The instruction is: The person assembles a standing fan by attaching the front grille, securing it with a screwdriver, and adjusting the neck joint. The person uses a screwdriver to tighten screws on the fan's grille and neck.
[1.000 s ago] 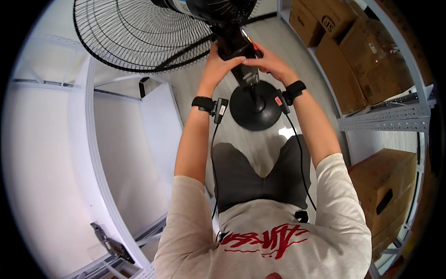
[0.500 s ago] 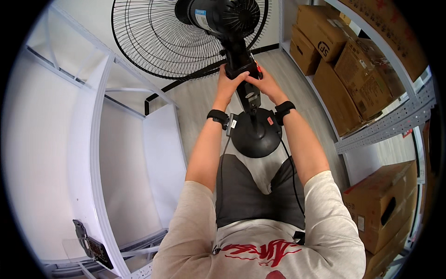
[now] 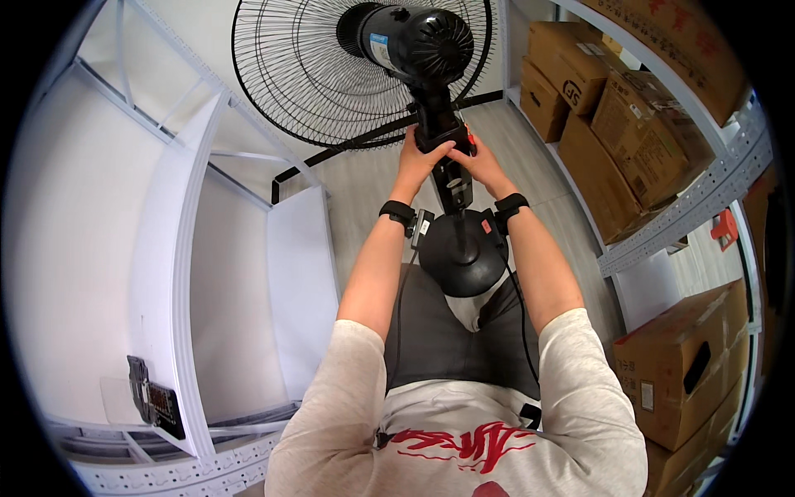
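A black pedestal fan (image 3: pixel 431 54) stands in front of me, its wide wire cage turned to the far left. Both hands are wrapped round its neck below the motor housing. My left hand (image 3: pixel 416 164) grips the neck from the left and my right hand (image 3: pixel 484 163) from the right, with the thumbs meeting at the near side. Something small and red shows beside the right fingers. The fan's round black base (image 3: pixel 464 257) lies below, near my legs. Fingers behind the neck are hidden. Each wrist wears a black strap with a small cabled box.
White metal shelving (image 3: pixel 178 273) rises on my left, with a small black device (image 3: pixel 157 402) fixed to its post. On the right, a grey rack (image 3: pixel 687 219) holds several cardboard boxes (image 3: pixel 592 161). Another box (image 3: pixel 679 364) is stacked nearer me. A white wall stands behind the fan.
The fan and both hands have shifted slightly right and lower in view; the base now appears closer to my legs. The shelving has shifted in view too. My grip looks the same.
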The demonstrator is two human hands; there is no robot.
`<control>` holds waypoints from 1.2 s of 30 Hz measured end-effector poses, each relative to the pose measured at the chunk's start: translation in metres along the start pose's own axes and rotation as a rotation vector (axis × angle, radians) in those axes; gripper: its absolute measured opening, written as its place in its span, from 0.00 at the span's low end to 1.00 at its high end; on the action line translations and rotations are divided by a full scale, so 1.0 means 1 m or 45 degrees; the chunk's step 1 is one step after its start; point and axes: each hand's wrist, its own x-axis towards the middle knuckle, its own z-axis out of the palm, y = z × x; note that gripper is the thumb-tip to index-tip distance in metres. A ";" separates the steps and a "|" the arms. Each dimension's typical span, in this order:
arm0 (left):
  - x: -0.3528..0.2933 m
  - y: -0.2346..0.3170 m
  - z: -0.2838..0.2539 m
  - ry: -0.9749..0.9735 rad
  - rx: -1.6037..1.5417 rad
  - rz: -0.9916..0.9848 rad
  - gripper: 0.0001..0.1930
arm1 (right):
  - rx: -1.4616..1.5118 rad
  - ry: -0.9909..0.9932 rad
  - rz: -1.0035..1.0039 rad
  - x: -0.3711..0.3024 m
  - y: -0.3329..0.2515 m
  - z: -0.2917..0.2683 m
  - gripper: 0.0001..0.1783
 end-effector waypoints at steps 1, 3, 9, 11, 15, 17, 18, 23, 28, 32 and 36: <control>-0.005 0.005 0.001 -0.016 -0.009 -0.018 0.37 | 0.025 0.001 0.010 -0.004 0.000 -0.001 0.33; -0.013 0.008 0.000 -0.023 -0.008 -0.028 0.37 | 0.074 -0.014 0.015 -0.013 -0.003 0.001 0.33; -0.029 0.010 -0.003 0.019 0.053 -0.025 0.39 | 0.012 -0.077 0.119 -0.034 -0.020 0.003 0.32; -0.028 0.008 -0.005 0.036 0.043 -0.003 0.39 | 0.038 -0.081 0.088 -0.035 -0.024 0.007 0.31; -0.028 0.008 -0.002 0.052 0.073 -0.015 0.38 | 0.077 -0.069 0.025 -0.034 -0.021 0.007 0.31; -0.025 0.009 -0.005 0.070 0.070 0.008 0.38 | 0.093 -0.065 0.037 -0.035 -0.025 0.010 0.31; -0.028 0.005 -0.006 0.079 0.058 0.012 0.37 | 0.097 -0.062 0.049 -0.037 -0.025 0.011 0.31; -0.026 0.002 -0.005 0.095 0.071 0.087 0.38 | 0.098 -0.033 0.129 -0.038 -0.024 0.013 0.33; -0.024 0.006 -0.007 0.080 0.058 0.081 0.36 | 0.122 -0.067 0.113 -0.031 -0.019 0.013 0.35; -0.021 0.007 -0.011 0.076 0.084 0.062 0.36 | 0.076 -0.053 0.210 -0.024 -0.013 0.014 0.35; -0.013 0.001 -0.007 0.095 0.087 0.066 0.37 | 0.020 -0.064 0.230 -0.011 -0.007 0.009 0.33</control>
